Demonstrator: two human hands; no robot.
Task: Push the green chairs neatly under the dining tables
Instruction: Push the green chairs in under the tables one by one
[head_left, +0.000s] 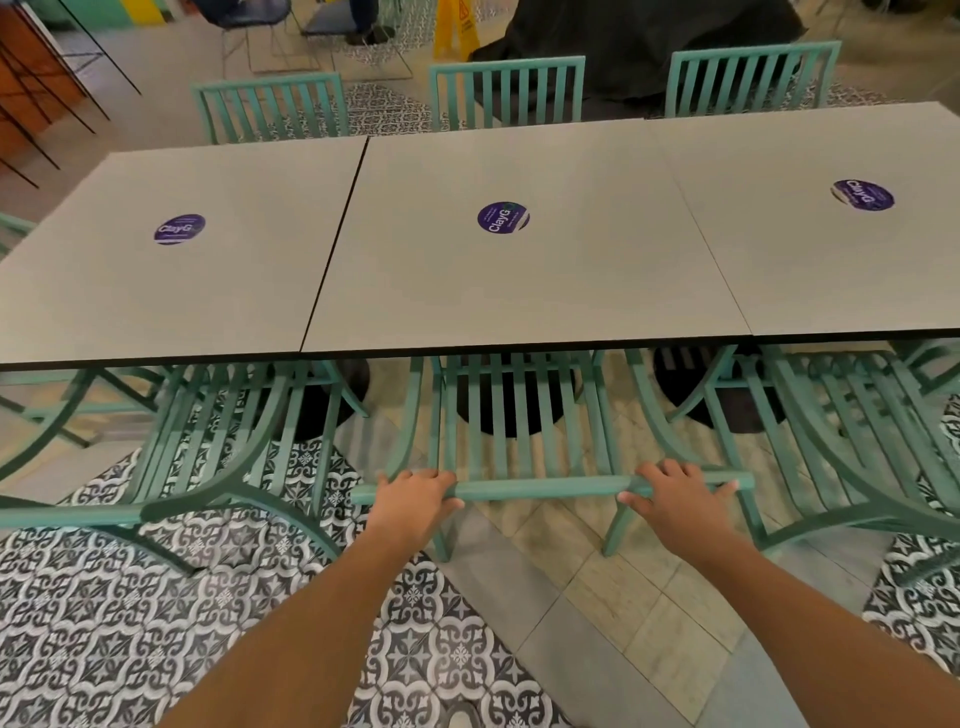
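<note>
A green slatted chair (540, 488) stands in front of me at the middle grey dining table (509, 291), its seat partly under the tabletop. My left hand (415, 499) grips the left end of its top rail. My right hand (675, 501) grips the right end of the same rail. A second green chair (218, 467) stands to the left and a third green chair (852, 447) to the right, both with seats partly under their tables. Three more green chairs (506, 91) line the far side.
Three grey tables stand edge to edge, each with a round purple sticker (503, 217). Black table bases (519, 410) sit underneath. Patterned and plain floor tiles lie below me. A yellow wet-floor sign (457, 26) and a black covered shape (644, 36) stand beyond.
</note>
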